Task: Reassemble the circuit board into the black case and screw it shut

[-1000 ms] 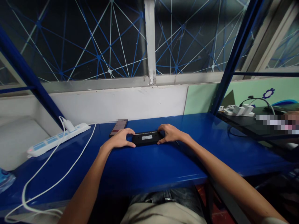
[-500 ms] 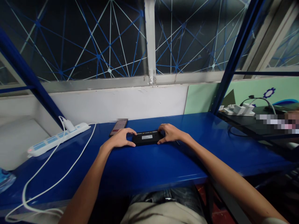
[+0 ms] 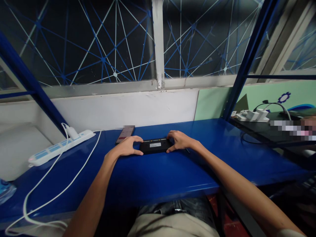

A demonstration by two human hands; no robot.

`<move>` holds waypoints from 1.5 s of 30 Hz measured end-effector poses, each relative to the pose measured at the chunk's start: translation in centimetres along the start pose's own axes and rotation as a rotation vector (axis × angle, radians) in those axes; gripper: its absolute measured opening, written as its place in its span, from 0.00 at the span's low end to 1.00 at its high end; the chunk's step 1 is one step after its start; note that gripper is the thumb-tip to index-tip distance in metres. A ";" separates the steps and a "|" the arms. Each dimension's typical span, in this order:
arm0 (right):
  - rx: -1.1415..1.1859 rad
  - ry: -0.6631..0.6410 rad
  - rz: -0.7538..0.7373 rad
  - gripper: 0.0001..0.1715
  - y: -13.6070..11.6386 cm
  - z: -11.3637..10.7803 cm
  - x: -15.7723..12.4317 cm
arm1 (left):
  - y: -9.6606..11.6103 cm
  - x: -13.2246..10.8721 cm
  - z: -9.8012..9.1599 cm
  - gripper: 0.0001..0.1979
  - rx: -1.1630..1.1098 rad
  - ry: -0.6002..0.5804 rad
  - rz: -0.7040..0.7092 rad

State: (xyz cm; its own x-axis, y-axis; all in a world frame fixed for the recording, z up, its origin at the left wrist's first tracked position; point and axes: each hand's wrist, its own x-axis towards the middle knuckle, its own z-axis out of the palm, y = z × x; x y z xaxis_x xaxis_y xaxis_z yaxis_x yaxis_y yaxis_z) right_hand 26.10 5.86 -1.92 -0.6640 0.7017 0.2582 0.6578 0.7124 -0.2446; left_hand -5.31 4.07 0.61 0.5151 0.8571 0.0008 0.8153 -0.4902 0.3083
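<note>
A flat black rectangular box [image 3: 158, 150] lies on the blue table [image 3: 163, 174], its long side running left to right. A white label [image 3: 155, 144] is on its upper face, with small yellow marks along the far edge. Its exact kind does not show. My left hand [image 3: 127, 146] grips the left end between thumb and fingers. At the right end, my right hand [image 3: 181, 141] holds it the same way, fingers curled over the far corner and thumb at the near one. Beyond my left hand lies a phone [image 3: 127, 131], partly hidden. Something thin and dark [image 3: 188, 151] pokes out beside my right wrist.
A white power strip [image 3: 61, 146] with a plugged-in charger lies on the left, its white cable [image 3: 81, 177] looping toward the front edge. Blue frame posts [image 3: 237, 79] rise on both sides. At right, another power strip [image 3: 253, 116] and part of a person's hand [image 3: 309, 121] show.
</note>
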 end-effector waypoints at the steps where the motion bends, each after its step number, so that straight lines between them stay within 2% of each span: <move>1: 0.001 -0.001 0.001 0.37 0.0 0.0 0.0 | 0.1 0.0 0.0 0.32 0.002 -0.006 0.000; 7: -0.002 -0.002 0.010 0.36 -0.2 -0.1 -0.1 | 0.3 0.1 0.2 0.29 -0.012 0.009 0.000; 13: -0.001 -0.004 0.019 0.36 -0.3 -0.2 -0.2 | -0.3 0.3 0.6 0.27 -0.031 0.038 0.031; 27: -0.021 -0.003 0.015 0.36 -0.4 -0.2 -0.2 | -0.5 0.4 0.6 0.28 -0.020 0.052 0.028; 38: 0.046 0.022 0.010 0.37 -0.4 -0.1 -0.3 | 1.5 -0.1 -0.1 0.30 -0.125 0.065 0.007; 45: 0.041 0.026 0.006 0.37 -0.6 0.0 -0.3 | 1.0 -0.2 -0.1 0.33 -0.092 0.035 0.032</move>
State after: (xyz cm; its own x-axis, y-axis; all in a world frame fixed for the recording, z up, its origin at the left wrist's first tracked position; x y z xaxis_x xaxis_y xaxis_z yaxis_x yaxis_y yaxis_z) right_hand 25.94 5.24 -1.85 -0.6506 0.7057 0.2804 0.6460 0.7085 -0.2842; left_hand -4.61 3.44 1.03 0.5297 0.8470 0.0444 0.7700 -0.5021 0.3936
